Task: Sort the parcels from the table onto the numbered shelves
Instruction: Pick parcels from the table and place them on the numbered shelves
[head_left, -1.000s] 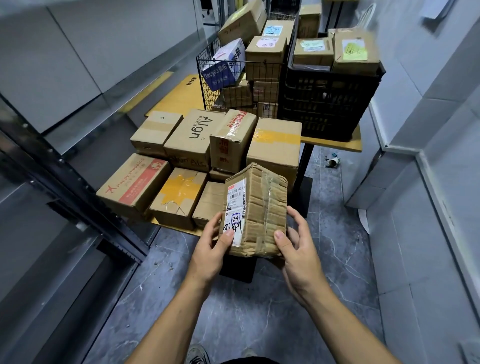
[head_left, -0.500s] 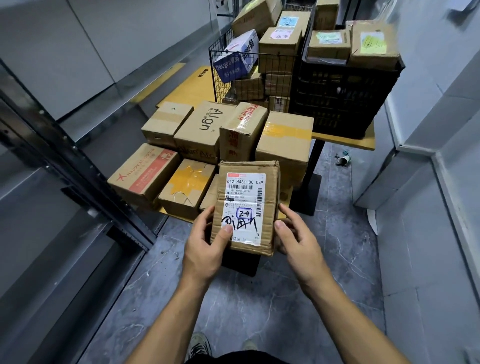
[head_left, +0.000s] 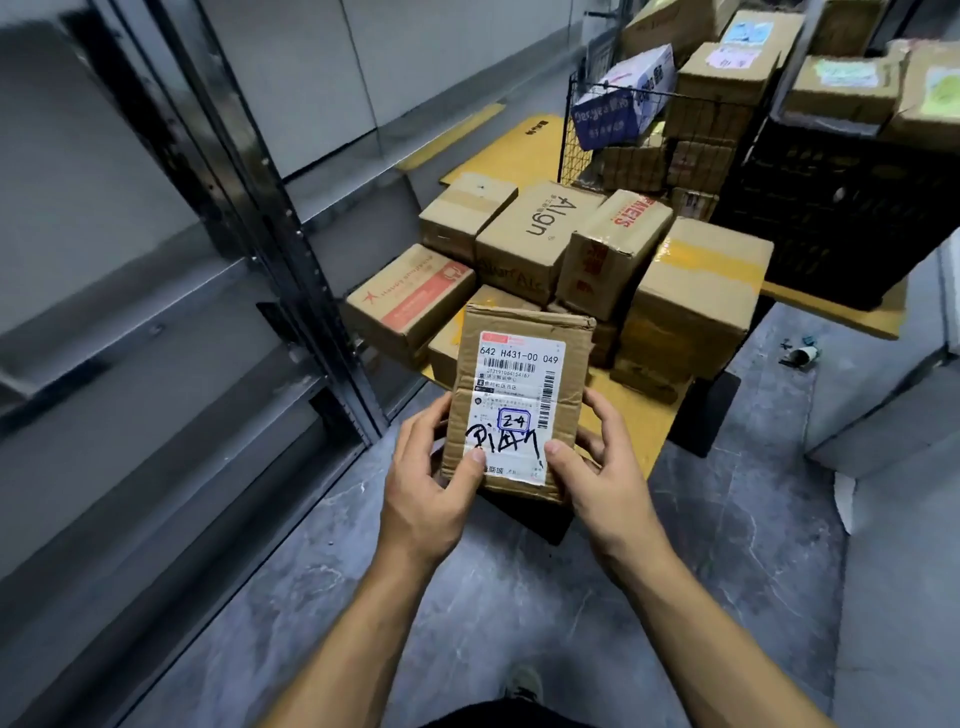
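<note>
Brown flat cardboard parcel (head_left: 519, 364) faces label-up, likely for reading its boxed 24. Each grip, left hand (head_left: 431, 488) and right hand (head_left: 610, 467), clamps its lower corners.

Yellow table (head_left: 519, 145) bears cardboard parcels (head_left: 540, 234) — plus wire basket (head_left: 571, 150), black crate (head_left: 841, 223).

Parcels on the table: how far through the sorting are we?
Early, I'd judge. Done: nothing shows on the shelves at left. In hand: left hand and right hand hold one parcel marked 24. Remaining: a stack of boxes on the table, plus a full wire basket and black crate.
</note>
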